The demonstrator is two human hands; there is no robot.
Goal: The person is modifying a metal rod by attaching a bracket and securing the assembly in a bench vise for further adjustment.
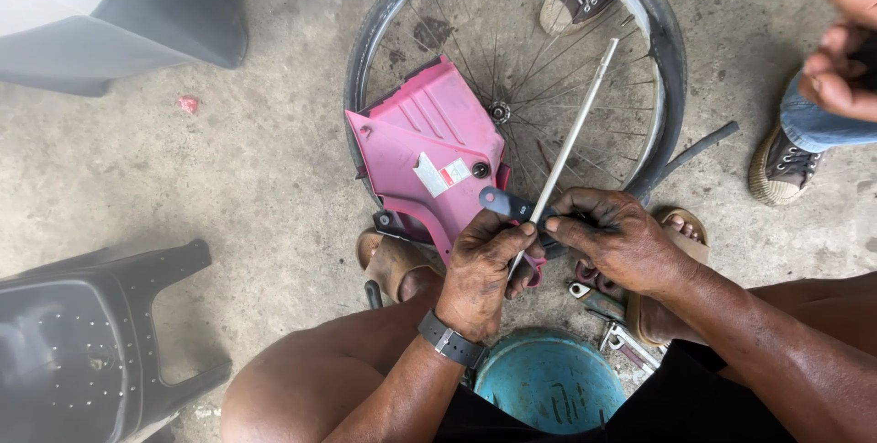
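Note:
My left hand (481, 269) pinches the lower end of a long thin metal rod (577, 123) that slants up and right across a spoked wheel (521, 59). My right hand (617, 237) grips a dark flat tool or bracket (504, 203) where the rod passes it. Both hands meet just below a pink plastic motorbike panel (425, 151) lying on the wheel. A dark wristband sits on my left wrist. The rod's lower tip is hidden by my fingers.
A black motorbike seat (82, 342) lies at the lower left, a grey body panel (100, 14) at the upper left. A teal round stool top (548, 379) is between my knees. Wrenches (607, 320) lie by my right sandal. Another person's shoes (781, 164) and hand (845, 59) are at the right.

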